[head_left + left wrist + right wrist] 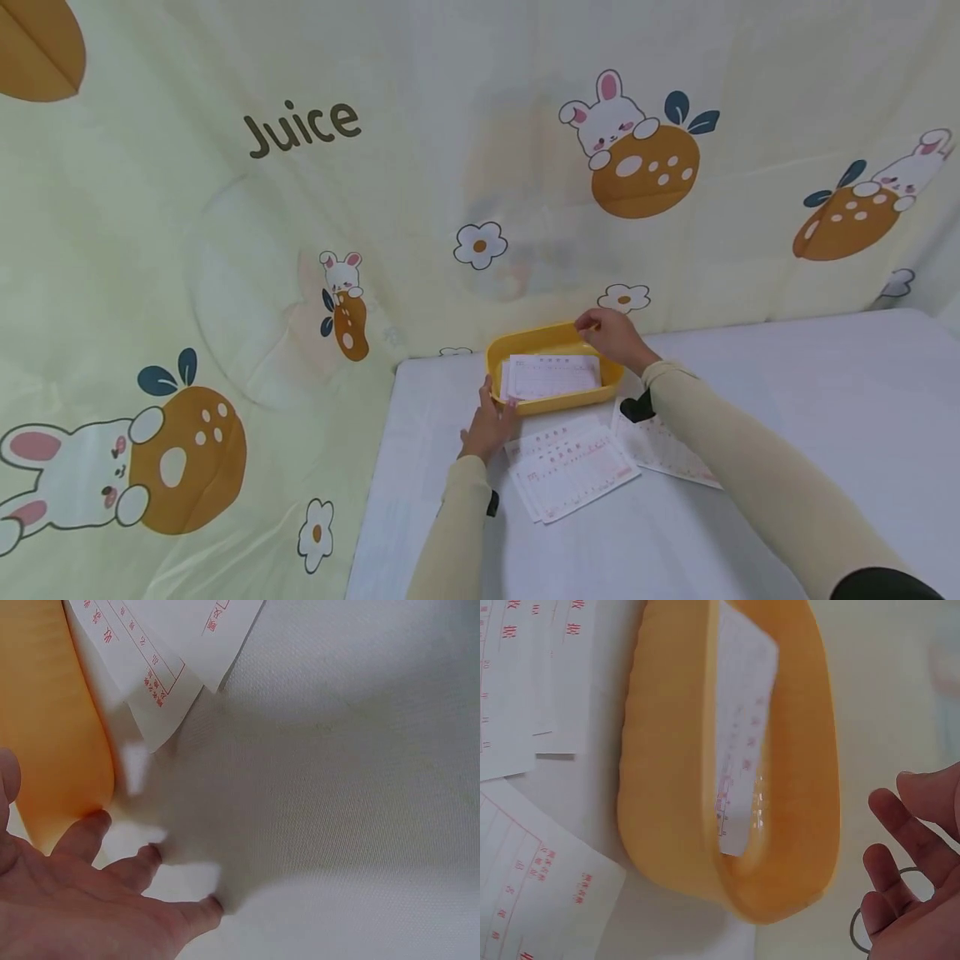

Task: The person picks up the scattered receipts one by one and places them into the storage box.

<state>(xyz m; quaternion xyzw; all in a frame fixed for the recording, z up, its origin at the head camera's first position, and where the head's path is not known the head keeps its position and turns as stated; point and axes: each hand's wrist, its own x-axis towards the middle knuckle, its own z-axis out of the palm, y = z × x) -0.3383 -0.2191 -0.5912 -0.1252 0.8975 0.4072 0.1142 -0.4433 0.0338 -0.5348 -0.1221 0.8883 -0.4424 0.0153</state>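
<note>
Cream sleeves stretch up from the bottom edge of the head view, over a white-covered table, toward a yellow basket near the table's far edge. Taking that basket as a clock's centre, the left hand is between 7 and 8 o'clock, fingers spread; the left wrist view shows one fingertip against the basket wall and no object in its grasp.

The right hand is at 2 o'clock. From the head it overlaps the rim, but the right wrist view shows a gap between them, with thumb and fingers loosely bent around nothing.

Inside the basket lies a stack of printed slips, visible from head and right wrist; the left wrist view shows only outer wall. More slips lie on the table: an overlapping group near 6 o'clock, another group at 4 o'clock, partly behind the right sleeve.

Only the head view shows the word "Juice" on the pale curtain, toward 10 o'clock.
</note>
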